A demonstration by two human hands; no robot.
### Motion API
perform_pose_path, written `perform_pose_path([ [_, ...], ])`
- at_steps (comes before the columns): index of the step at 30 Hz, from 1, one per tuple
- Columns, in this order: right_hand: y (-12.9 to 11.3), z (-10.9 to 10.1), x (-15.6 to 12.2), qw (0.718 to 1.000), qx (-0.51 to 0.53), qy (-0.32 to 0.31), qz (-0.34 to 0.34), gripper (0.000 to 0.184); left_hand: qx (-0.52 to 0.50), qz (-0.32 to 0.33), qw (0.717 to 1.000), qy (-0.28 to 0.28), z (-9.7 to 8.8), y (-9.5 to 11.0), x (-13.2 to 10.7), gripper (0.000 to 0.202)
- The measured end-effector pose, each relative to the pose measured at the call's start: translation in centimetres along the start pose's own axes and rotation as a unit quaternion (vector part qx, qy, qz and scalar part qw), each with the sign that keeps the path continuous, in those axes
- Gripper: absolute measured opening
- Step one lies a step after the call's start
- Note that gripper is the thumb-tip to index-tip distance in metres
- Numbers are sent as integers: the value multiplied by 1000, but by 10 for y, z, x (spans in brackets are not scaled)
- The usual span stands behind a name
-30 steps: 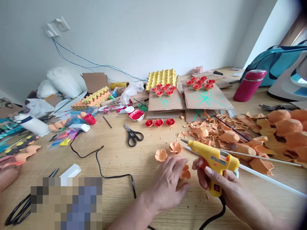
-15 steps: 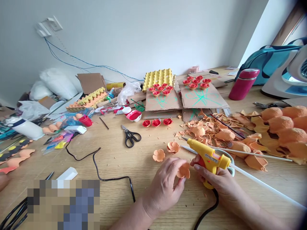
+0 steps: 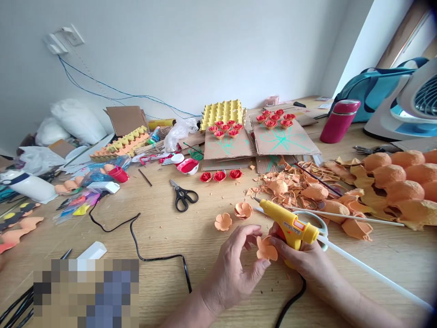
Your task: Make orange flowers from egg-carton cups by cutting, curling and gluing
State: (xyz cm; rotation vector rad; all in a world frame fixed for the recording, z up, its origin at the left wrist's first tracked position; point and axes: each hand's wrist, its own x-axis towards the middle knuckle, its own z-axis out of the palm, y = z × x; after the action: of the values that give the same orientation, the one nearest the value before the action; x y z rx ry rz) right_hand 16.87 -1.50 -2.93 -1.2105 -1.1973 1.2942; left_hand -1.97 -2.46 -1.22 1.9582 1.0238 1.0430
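My right hand [image 3: 307, 263] is wrapped round the grip of a yellow hot glue gun [image 3: 287, 223], its nozzle pointing up and left. My left hand [image 3: 235, 269] pinches a small orange paper flower [image 3: 265, 248] between thumb and fingers, held just off the wooden table beside the gun's handle. Two more orange flowers [image 3: 223, 222] [image 3: 243, 210] lie on the table just beyond my hands. The gun's black cord [image 3: 290, 303] runs down toward me.
Black scissors [image 3: 182, 198] lie ahead on the left. Orange egg-carton scraps [image 3: 307, 191] and cups [image 3: 392, 173] pile at the right, with long white sticks [image 3: 375, 273]. Red flowers [image 3: 219, 175] and cardboard sheets [image 3: 283, 139] sit farther back. A black cable [image 3: 143, 246] crosses the near table; a magenta bottle [image 3: 337, 120] lies at back right.
My left hand has lifted the orange flower off the table and turned it up toward the glue gun. My right hand has drawn the gun slightly left and closer to the flower.
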Motion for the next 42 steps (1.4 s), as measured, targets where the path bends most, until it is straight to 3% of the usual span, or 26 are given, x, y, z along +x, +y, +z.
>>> perform_pose_path([
  [4,1,1,-1,1000,13,18,-3,33,-124,-97,987,24,2,-2,3,25],
  [8,-2,4,-2,999,27,29,4,34,-195,-147,970,17,2,-6,7,21],
  [22,2,2,-3,999,32,2,3,30,-233,-167,958,6,3,-8,8,15],
  [27,6,4,-3,999,43,12,5,28,-262,-196,944,-26,6,-6,5,17],
  [34,2,2,-1,1000,-4,10,3,26,-311,-277,909,15,7,-4,8,29],
  [37,-1,2,-2,1000,-18,10,13,25,-296,-272,916,5,7,-6,8,26],
  [42,-2,4,-2,999,-32,19,20,23,-212,-206,955,-26,7,-2,6,14],
])
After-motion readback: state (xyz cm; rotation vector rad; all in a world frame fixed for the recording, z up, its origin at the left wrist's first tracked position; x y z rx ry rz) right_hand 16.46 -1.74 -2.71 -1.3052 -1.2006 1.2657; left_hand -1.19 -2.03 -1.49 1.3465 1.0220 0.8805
